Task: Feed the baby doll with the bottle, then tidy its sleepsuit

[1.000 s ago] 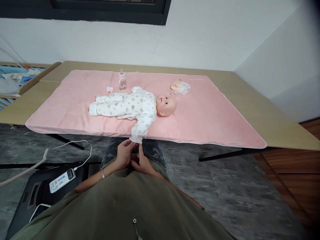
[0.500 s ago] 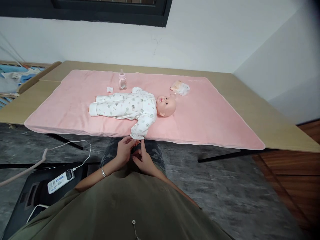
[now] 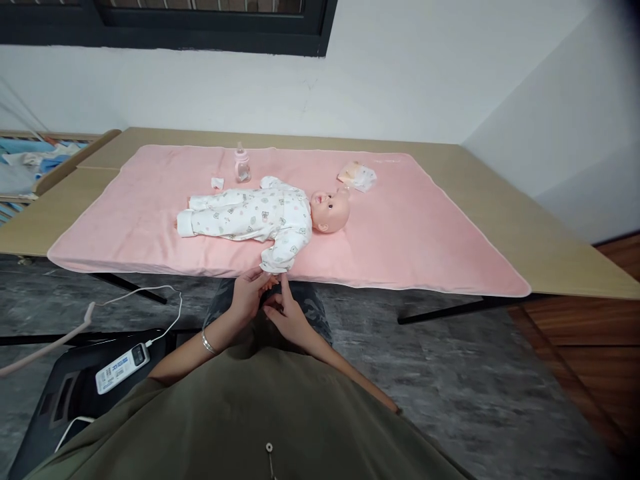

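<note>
A baby doll (image 3: 270, 215) in a white printed sleepsuit lies on its back on a pink blanket (image 3: 425, 233), head to the right. Its near arm hangs over the blanket's front edge. My left hand (image 3: 249, 297) pinches the doll's small hand just below the sleeve cuff. Beside it, my right hand (image 3: 287, 317) has its index finger raised up to the cuff. Both hands meet under the table edge, above my lap.
A pink baby bottle (image 3: 242, 165) and a small white item (image 3: 217, 183) stand behind the doll. A packet (image 3: 357, 176) lies near the doll's head. The wooden table (image 3: 550, 247) reaches right. On a black chair (image 3: 55, 400) at lower left lies a white device (image 3: 117, 368) with cables.
My hands have risen a little toward the doll's cuff, and the view has tilted slightly. The doll has stayed in place.
</note>
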`<state>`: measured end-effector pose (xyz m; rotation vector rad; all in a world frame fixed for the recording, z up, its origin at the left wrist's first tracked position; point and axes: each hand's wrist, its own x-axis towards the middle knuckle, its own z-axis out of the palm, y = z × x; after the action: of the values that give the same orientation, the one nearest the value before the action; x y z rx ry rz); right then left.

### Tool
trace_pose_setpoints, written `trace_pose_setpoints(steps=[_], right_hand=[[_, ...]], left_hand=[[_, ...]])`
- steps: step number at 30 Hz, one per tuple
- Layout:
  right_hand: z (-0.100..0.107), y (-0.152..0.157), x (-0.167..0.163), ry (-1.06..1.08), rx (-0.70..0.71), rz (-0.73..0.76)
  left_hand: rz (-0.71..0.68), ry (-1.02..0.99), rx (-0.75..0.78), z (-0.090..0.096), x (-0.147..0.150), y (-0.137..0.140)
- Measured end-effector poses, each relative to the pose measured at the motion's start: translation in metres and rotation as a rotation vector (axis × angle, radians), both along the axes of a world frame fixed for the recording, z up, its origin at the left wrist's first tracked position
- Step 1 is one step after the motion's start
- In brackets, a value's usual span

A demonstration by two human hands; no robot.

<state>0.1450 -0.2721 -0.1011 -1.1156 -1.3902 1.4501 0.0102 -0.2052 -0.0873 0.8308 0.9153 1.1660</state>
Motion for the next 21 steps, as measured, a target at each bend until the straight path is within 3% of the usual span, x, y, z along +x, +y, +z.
trace_pose_setpoints(steps=[16,18,21], right_hand=[[0.0,0.015,0.01,0.01,-0.001,-0.036],[0.0,0.013,0.009,0.002,0.004,-0.084],[0.005,0.007,0.007,0.013,0.032,-0.302]], left_hand=[[-0.015,0.065,0.002,0.005,-0.003,0.014],[-0.014,0.066,-0.003,0.007,-0.002,0.013],[-0.02,0.058,-0.01,0.011,-0.001,0.009]])
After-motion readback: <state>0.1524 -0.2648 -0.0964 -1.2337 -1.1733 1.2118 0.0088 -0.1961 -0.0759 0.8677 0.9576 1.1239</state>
